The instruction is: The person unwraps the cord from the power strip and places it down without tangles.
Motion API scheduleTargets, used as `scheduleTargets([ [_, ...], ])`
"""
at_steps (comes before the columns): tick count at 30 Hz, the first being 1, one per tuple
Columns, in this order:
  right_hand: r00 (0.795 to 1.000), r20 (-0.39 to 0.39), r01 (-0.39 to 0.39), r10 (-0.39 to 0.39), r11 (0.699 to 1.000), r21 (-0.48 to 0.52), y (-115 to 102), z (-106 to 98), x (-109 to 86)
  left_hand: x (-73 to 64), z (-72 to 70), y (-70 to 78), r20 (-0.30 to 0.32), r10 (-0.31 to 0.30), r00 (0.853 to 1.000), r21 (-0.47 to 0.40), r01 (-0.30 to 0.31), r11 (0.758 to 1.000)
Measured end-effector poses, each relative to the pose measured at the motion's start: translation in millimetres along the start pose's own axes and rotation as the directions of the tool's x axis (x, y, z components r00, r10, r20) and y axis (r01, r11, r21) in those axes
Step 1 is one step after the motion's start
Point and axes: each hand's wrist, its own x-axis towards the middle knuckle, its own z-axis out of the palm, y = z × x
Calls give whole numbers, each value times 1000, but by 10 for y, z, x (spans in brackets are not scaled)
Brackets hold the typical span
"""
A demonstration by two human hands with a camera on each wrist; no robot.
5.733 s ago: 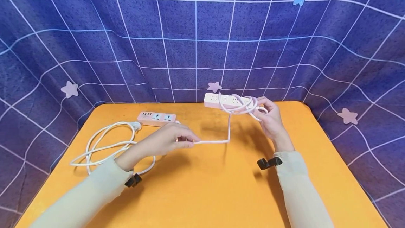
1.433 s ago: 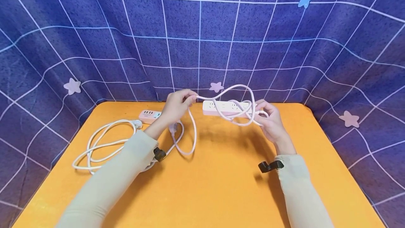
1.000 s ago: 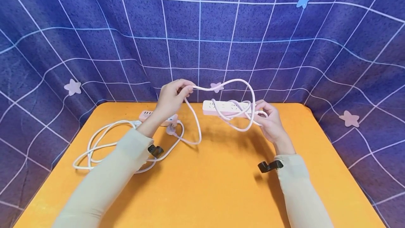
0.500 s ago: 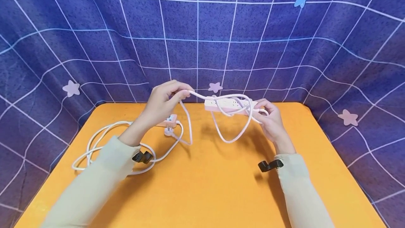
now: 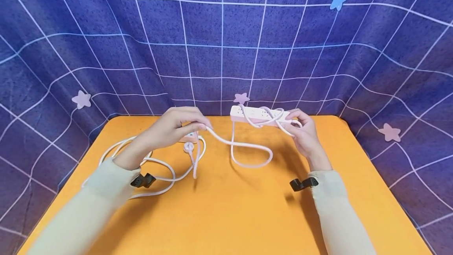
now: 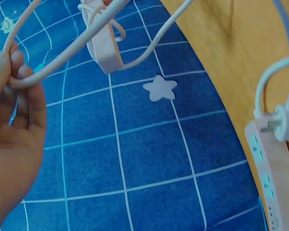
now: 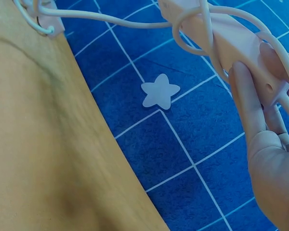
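Note:
My right hand (image 5: pixel 293 123) grips the end of a pale pink power strip (image 5: pixel 260 115) and holds it just above the far edge of the orange table (image 5: pixel 247 207). Several turns of the strip's pink cord (image 5: pixel 249 156) are wrapped around it. In the right wrist view the fingers (image 7: pixel 248 103) lie along the strip (image 7: pixel 221 41). The cord hangs from the strip, loops on the table and rises to my left hand (image 5: pixel 198 124), which pinches it. In the left wrist view the cord (image 6: pixel 62 57) sits between fingertips and thumb.
A second pink power strip (image 6: pixel 274 183) lies behind my left hand, with a white plug (image 5: pixel 189 147) in its end. Its white cord (image 5: pixel 155 170) lies in loose loops on the table's left side. A blue grid cloth (image 5: pixel 226 42) with star shapes hangs behind the table.
My left hand has come down and to the left with the cord. The loop that hung in the air now lies on the table. My right hand keeps holding the strip.

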Motion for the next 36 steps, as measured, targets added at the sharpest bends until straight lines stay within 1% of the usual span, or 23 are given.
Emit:
scheduleTargets([
  [3, 1000, -6, 1, -1, 1000, 0, 1, 12, -2, -54, -16, -13, 73, 10, 997, -14, -9, 1000],
  [6, 1000, -13, -1, 1, 1000, 6, 8, 21, -4, -104, 2, -27, 127, -23, 992, -7, 24, 1000],
  [10, 1000, -18, 2, -2, 1000, 16, 12, 21, -11, -164, 88, -33, 185, -85, 979, -5, 87, 996],
  [13, 1000, -17, 12, -12, 1000, 24, 17, 16, -9, -196, 176, -30, 226, -96, 969, -18, 103, 995],
  [15, 1000, -16, 23, -23, 999, 33, 18, 15, -5, -207, 237, -24, 263, -98, 960, -31, 109, 994],
  [17, 999, -21, 33, -32, 999, 39, 16, 15, 0, -210, 300, -20, 308, -106, 946, -45, 126, 991],
  [19, 999, -31, 39, -38, 998, 42, 13, 18, 3, -209, 368, -15, 355, -122, 927, -55, 152, 987],
  [21, 999, -36, 38, -37, 998, 47, 8, 19, 8, -205, 450, -12, 402, -124, 907, -70, 166, 984],
  [23, 998, -43, 36, -34, 998, 47, 3, 20, 9, -201, 549, -6, 440, -118, 890, -87, 173, 981],
  [28, 998, -44, 40, -37, 998, 53, -5, 17, 9, -203, 819, 25, 506, -95, 857, -130, 184, 974],
  [30, 998, -43, 43, -40, 997, 59, -6, 17, 10, -202, 917, 36, 534, -88, 841, -132, 186, 974],
  [34, 998, -46, 45, -42, 997, 57, -6, 29, 14, -210, 1064, 29, 591, -74, 803, -121, 180, 976],
  [36, 998, -45, 44, -41, 998, 54, -5, 32, 13, -216, 1116, 16, 611, -74, 788, -114, 181, 977],
])
